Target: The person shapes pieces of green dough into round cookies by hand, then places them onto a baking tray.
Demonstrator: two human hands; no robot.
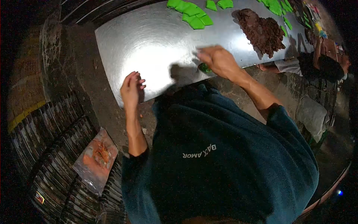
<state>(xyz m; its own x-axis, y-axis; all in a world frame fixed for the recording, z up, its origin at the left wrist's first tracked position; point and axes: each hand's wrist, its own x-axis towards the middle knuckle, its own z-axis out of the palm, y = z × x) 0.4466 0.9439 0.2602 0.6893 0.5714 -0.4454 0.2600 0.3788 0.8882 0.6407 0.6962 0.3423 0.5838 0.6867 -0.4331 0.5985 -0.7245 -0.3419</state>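
My left hand (130, 89) hovers by the near left edge of the metal table (119, 48), fingers loosely bent and apart, with nothing in them. Over the table's near edge, my right hand (218, 60) has its fingers curled and smeared by motion; I cannot tell whether it holds anything. Just below it, a small dark green round thing (204, 68) lies at the table edge. A crumbly dark brown mass (261, 33) sits on the table to the right. Bright green flat pieces (190, 13) overlap at the far edge.
More green pieces (274, 6) lie at the far right. A person (324, 65) is at the right, close to the table. On dark slatted racks (48, 149) at the lower left rests a clear plastic bag (97, 158) with orange contents. A whitish sack (311, 115) stands at the right.
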